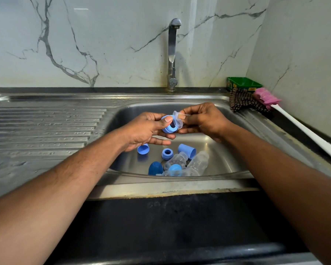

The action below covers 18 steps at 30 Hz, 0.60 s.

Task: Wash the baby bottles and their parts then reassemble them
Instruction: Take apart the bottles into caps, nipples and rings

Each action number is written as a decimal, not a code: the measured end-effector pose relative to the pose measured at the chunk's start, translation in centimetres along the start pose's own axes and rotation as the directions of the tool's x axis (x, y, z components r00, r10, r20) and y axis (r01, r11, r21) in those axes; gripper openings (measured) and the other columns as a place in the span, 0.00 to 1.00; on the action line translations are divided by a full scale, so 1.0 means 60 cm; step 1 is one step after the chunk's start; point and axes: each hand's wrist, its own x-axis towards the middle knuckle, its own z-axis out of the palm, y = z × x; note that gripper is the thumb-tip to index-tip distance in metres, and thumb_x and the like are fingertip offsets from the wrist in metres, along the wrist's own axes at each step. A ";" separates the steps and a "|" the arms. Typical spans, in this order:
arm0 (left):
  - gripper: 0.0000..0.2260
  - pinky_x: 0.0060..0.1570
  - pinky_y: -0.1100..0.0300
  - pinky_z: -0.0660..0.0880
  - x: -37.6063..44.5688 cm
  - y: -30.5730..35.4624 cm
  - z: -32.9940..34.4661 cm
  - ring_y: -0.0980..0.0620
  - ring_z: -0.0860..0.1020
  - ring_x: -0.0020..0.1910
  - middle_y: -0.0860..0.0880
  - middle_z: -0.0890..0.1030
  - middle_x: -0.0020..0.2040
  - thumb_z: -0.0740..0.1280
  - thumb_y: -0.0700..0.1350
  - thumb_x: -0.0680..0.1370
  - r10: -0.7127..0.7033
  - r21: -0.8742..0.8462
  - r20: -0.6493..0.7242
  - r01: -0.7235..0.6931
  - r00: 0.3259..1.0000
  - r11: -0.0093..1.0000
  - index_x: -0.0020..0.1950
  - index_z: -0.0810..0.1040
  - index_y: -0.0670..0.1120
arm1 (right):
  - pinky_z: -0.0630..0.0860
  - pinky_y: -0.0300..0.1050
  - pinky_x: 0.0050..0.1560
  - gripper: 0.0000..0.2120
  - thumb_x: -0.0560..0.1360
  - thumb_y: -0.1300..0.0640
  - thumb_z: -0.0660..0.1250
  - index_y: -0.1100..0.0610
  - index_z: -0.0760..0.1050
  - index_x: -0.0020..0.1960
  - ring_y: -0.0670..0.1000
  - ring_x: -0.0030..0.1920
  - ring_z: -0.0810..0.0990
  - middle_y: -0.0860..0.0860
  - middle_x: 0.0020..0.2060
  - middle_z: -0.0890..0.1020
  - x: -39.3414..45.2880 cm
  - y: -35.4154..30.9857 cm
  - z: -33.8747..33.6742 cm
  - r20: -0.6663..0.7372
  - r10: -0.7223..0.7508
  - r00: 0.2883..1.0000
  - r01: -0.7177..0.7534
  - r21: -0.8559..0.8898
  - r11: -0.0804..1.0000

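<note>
Holding a blue screw collar (pixel 169 127) over the sink (pixel 122 115), the person's left hand (pixel 149 130) has its fingers curled round the ring with the thumb pressed on the rim. The right hand (pixel 203 119) pinches a clear teat (pixel 178 119) at its narrow end, fingers closed on it, the wide base of the teat right against the collar's opening. I judge the teat is being pulled out of the ring, though it could as well be going in; I cannot tell which.

The teat looks soft and thin, likely to stretch and slip when wet, so a hold nearer its thick base flange would be safer than tugging the tip. The collar looks stiff and light, easy to hold by its ribbed outer wall.

Down in the basin lie the other parts: a second collar (pixel 167 153), a light blue cap (pixel 186 151) on its side, another cap (pixel 143 149) partly under the left hand, a dark blue cap (pixel 155 168), and two clear bottles (pixel 197 164) lying close together, one with a blue piece near its mouth. They look light and apt to roll. The tap (pixel 172 54) shows no water running. On the bench to the right sit a checked cloth (pixel 241 100), a green tub (pixel 244 84) and a pink brush (pixel 268 98) with a long white handle.
</note>
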 end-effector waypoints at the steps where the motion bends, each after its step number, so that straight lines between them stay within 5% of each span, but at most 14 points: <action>1: 0.13 0.49 0.54 0.83 -0.001 0.000 -0.001 0.44 0.83 0.54 0.39 0.82 0.59 0.63 0.45 0.82 0.000 -0.001 0.004 0.000 1.000 1.000 0.64 0.78 0.42 | 0.84 0.45 0.45 0.03 0.76 0.67 0.67 0.63 0.80 0.46 0.54 0.39 0.85 0.58 0.38 0.85 0.001 0.000 -0.003 0.006 0.012 1.000 -0.013 0.023 1.000; 11: 0.10 0.50 0.49 0.82 0.004 0.005 -0.018 0.46 0.82 0.49 0.44 0.83 0.56 0.66 0.45 0.80 0.056 -0.002 -0.016 -0.056 0.998 0.998 0.61 0.79 0.47 | 0.83 0.44 0.45 0.10 0.78 0.63 0.64 0.66 0.78 0.57 0.55 0.46 0.86 0.61 0.47 0.85 -0.004 -0.007 -0.021 0.135 0.108 0.985 -0.147 0.325 0.934; 15: 0.15 0.45 0.56 0.81 0.007 -0.012 -0.021 0.57 0.81 0.39 0.46 0.80 0.54 0.74 0.39 0.73 0.097 0.272 -0.037 -0.083 0.995 0.959 0.58 0.78 0.49 | 0.84 0.46 0.42 0.05 0.76 0.68 0.68 0.65 0.78 0.52 0.56 0.41 0.85 0.63 0.43 0.83 0.004 0.012 -0.022 -0.035 0.143 0.989 -0.145 -0.072 0.987; 18: 0.20 0.40 0.62 0.76 0.016 -0.028 -0.029 0.66 0.76 0.31 0.46 0.79 0.57 0.78 0.37 0.69 0.090 0.601 0.036 -0.094 0.995 0.794 0.59 0.78 0.47 | 0.83 0.47 0.39 0.09 0.72 0.67 0.74 0.61 0.77 0.51 0.55 0.39 0.83 0.57 0.37 0.83 0.006 0.025 -0.019 -0.044 0.177 0.983 -0.181 -0.348 0.920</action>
